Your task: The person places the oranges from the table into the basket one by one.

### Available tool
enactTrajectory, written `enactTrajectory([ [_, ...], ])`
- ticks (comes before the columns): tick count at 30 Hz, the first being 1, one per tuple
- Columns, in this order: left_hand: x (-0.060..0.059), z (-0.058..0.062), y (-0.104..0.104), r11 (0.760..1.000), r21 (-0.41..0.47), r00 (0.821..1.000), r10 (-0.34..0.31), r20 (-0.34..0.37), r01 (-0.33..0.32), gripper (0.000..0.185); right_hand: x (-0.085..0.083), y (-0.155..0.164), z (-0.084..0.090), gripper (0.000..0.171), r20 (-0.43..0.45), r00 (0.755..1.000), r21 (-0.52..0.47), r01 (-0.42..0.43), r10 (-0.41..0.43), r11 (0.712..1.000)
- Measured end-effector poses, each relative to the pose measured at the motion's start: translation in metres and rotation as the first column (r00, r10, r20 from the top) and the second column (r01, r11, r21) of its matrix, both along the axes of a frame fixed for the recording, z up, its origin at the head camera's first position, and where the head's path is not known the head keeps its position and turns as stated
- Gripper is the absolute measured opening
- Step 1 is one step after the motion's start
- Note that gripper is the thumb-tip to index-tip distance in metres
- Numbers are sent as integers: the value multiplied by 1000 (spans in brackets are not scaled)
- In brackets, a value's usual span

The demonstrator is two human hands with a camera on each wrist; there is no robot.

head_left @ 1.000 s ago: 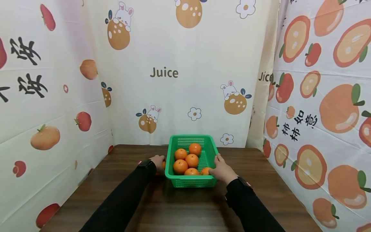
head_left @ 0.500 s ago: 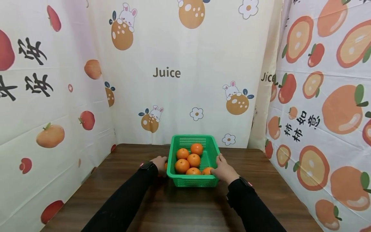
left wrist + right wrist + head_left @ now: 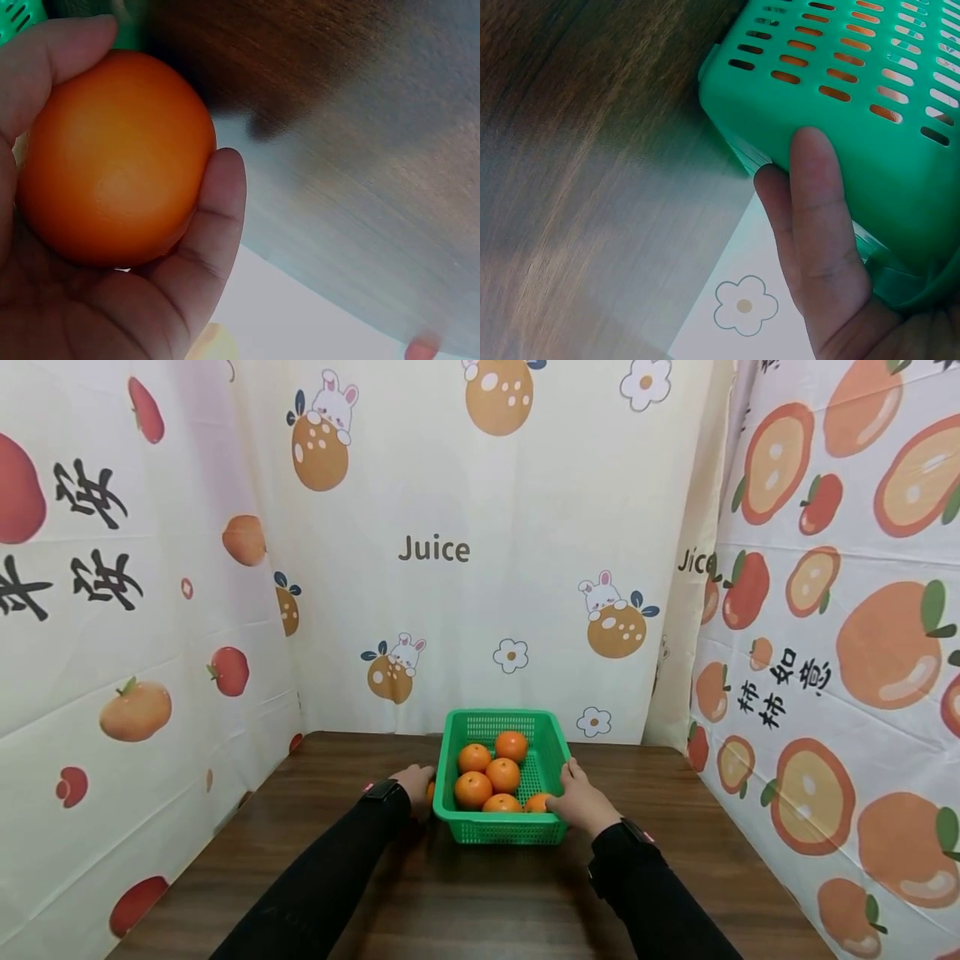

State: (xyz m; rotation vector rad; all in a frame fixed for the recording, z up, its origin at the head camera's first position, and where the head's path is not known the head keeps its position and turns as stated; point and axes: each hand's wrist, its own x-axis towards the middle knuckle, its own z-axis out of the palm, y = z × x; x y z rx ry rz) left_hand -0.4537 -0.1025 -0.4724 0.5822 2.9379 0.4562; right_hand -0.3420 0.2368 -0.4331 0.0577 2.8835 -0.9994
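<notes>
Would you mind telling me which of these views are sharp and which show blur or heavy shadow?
Head view: evenly lit and sharp, with soft shadow beside the green basket. Left wrist view: the orange in the left hand is sharp, the table behind blurred. Right wrist view: the right hand on the basket wall is sharp, the wood softer.

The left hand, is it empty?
No, the left hand grips an orange in its curled fingers, beside the green basket.

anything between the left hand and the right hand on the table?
Yes, in the head view the green basket with six oranges sits between them. The left hand grips another orange beside its left wall; the right hand holds the right wall.
</notes>
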Motion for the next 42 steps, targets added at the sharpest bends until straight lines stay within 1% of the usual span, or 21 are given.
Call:
enactTrajectory([
  [4,-3,1,3,1000,-12,1000,-2,-12,2,71,0,3,1,86,5,1000,-31,10,-10,999],
  [10,-2,1,5,1000,-4,1000,2,7,-2,80,2,6,-1,88,15,1000,-55,20,-20,998],
  [14,-3,-3,3,999,-5,999,-32,18,32,78,4,6,-3,88,13,1000,-40,25,-24,999],
  [17,-7,-7,-2,998,-19,998,-64,13,64,72,4,6,-5,87,3,1000,-18,18,-18,1000],
  [21,-11,-5,-10,994,-38,995,-99,18,100,63,6,7,-7,86,-5,1000,-11,13,-13,1000],
  [22,-10,-2,-12,992,-38,993,-116,17,117,61,6,7,-8,86,-4,1000,-13,17,-17,1000],
  [25,-12,6,-20,987,-45,988,-154,3,154,62,8,7,-7,86,-9,1000,5,18,-18,1000],
  [27,-15,13,-26,983,-60,984,-173,-27,172,65,8,6,-6,86,-10,1000,14,18,-18,1000],
  [29,-20,21,-31,981,-74,981,-182,-73,177,67,7,6,-4,86,-12,1000,25,19,-18,1000],
  [30,-21,26,-33,981,-65,978,-187,-95,182,68,7,5,-3,86,-14,1000,28,17,-17,999],
  [33,-26,43,-36,979,-75,965,-202,-167,191,65,7,4,-1,85,-23,1000,42,13,-12,999],
  [36,-29,63,-35,980,-69,957,-198,-211,188,62,7,4,-1,85,-34,999,55,13,-11,998],
  [39,-29,82,-32,982,-88,957,-184,-223,169,65,7,3,-1,85,-37,999,52,10,-8,999],
  [42,-26,98,-26,982,-95,961,-180,-212,163,68,6,2,0,85,-37,999,40,6,-4,999],
])
